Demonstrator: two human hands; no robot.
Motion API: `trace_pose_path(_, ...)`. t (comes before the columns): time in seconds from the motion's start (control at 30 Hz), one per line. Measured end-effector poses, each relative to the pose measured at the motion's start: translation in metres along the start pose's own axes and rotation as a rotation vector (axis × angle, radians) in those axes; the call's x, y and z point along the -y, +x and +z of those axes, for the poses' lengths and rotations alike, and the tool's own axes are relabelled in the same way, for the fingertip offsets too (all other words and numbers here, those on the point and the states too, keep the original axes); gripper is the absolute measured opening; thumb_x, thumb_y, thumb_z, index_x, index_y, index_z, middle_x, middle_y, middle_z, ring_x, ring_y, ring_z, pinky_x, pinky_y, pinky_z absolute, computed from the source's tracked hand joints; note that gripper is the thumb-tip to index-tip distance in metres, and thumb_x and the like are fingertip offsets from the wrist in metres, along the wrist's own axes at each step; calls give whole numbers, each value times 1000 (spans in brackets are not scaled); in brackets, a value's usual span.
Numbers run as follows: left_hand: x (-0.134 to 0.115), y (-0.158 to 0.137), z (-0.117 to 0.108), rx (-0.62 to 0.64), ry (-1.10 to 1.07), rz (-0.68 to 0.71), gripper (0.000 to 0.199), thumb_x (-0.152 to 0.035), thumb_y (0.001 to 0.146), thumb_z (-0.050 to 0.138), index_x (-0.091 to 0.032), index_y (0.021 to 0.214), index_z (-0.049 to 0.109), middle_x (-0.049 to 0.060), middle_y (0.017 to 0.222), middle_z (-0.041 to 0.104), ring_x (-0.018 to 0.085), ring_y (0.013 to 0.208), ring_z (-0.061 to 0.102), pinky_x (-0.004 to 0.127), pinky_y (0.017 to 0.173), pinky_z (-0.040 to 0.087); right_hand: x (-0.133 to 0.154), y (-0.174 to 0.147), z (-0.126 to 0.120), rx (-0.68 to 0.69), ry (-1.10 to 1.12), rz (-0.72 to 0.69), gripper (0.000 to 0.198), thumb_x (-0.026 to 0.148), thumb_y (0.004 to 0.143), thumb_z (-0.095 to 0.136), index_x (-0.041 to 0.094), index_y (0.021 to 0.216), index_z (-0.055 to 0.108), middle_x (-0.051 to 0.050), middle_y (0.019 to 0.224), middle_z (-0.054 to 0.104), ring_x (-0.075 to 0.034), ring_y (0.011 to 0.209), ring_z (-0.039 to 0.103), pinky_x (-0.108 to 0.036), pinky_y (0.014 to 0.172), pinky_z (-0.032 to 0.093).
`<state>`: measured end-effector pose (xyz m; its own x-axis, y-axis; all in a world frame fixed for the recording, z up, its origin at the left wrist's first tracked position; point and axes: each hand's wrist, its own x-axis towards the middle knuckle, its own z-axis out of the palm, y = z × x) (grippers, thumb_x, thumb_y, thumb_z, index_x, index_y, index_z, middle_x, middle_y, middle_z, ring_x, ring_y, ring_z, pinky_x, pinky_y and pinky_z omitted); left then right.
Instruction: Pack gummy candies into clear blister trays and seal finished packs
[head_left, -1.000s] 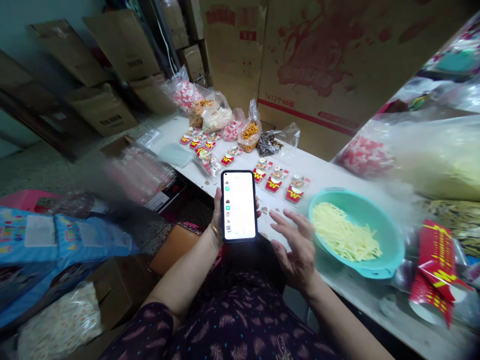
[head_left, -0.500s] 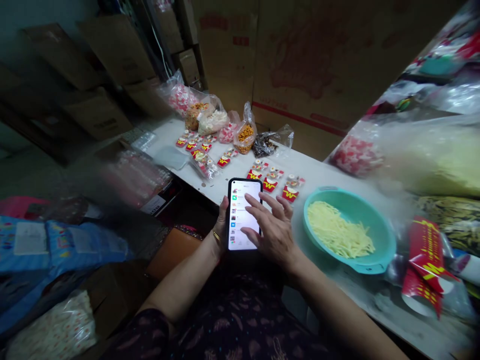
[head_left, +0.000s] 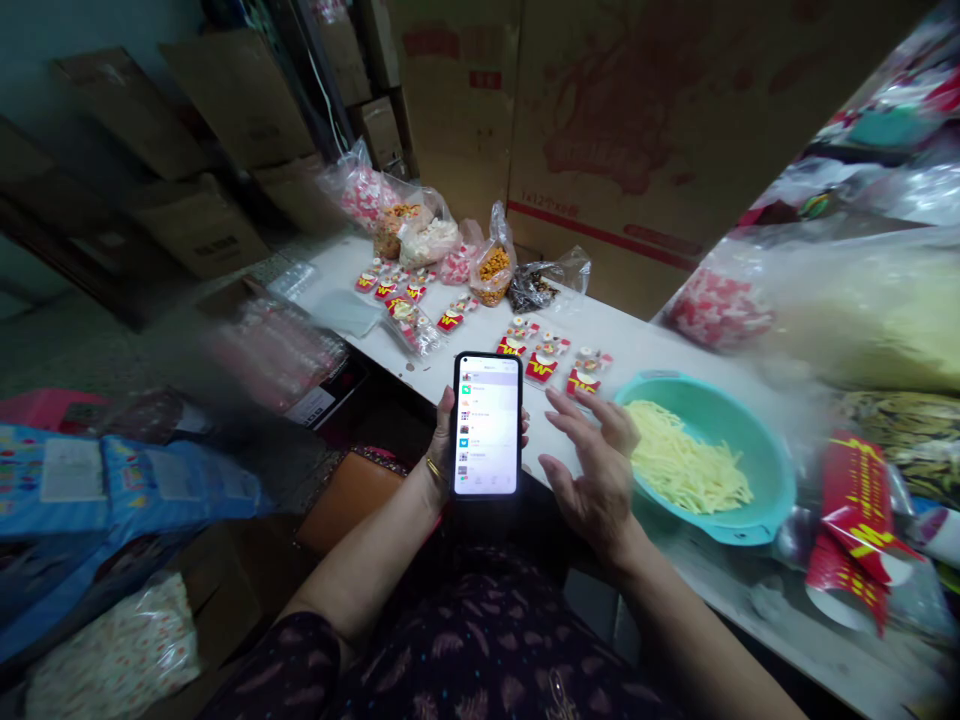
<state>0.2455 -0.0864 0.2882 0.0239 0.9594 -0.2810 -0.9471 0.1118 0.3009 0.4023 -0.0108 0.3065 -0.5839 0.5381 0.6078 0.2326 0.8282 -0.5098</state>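
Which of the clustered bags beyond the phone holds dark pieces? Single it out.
The bag at the cluster's right end, just right of the bag of orange-yellow pieces; the other clustered bags show pink, white or orange contents.

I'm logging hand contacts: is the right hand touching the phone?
No, the right hand is apart from the phone, which the left hand holds.

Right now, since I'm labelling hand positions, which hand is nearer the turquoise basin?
Right: the right hand is just left of the basin; the left hand is farther left, holding the phone.
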Motion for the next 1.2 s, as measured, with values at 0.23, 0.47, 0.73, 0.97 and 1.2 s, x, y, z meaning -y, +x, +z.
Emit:
trace_pose_path(0.23, -6, 5, 5, -57, -48, 29, 78, -69, 71, 35, -7, 115, 51, 16, 96, 64, 26, 85, 61, 40, 79, 46, 11, -28, 2, 78, 18, -82, 29, 34, 79, 53, 25, 106, 53, -2, 112, 61, -24, 116, 43, -46, 100, 23)
trace_pose_path(0.47, -7, 6, 4, -77, -47, 40, 78, -69, 71, 35, -7, 113, 52, 16, 95, 64, 27, 85, 61, 41, 81, 45, 17, -35, 9, 147, 27, -135, 26, 34, 78, 55, 24, 102, 53, -2, 111, 61, -23, 115, 44, -45, 100, 22)
trace_pose_path(0.73, -6, 7, 3, -107, -34, 32, 79, -70, 68, 37, -7, 112, 53, 17, 98, 64, 28, 90, 60, 42, 83, 43, 21, -25, 19, 172, -6, -216, 29, 37, 76, 58, 24, 101, 54, -1, 112, 61, -20, 118, 41, -41, 103, 20)
trace_pose_path(0.97, -5, 9, 3, -117, -42, 8, 76, -69, 70, 38, -7, 112, 53, 17, 97, 64, 28, 91, 60, 41, 83, 44, 24, -16, 22, 213, 11, -271, 26, 39, 79, 53, 25, 101, 55, 0, 113, 60, -21, 117, 43, -42, 102, 21)
trace_pose_path(1.2, -13, -5, 21, -115, 31, 79, 78, -71, 69, 35, -11, 115, 51, 14, 94, 63, 28, 87, 60, 42, 78, 45, -3, -25, -2, 8, 85, -54, 34, 35, 82, 46, 24, 114, 49, -5, 116, 58, -26, 116, 43, -49, 98, 27)
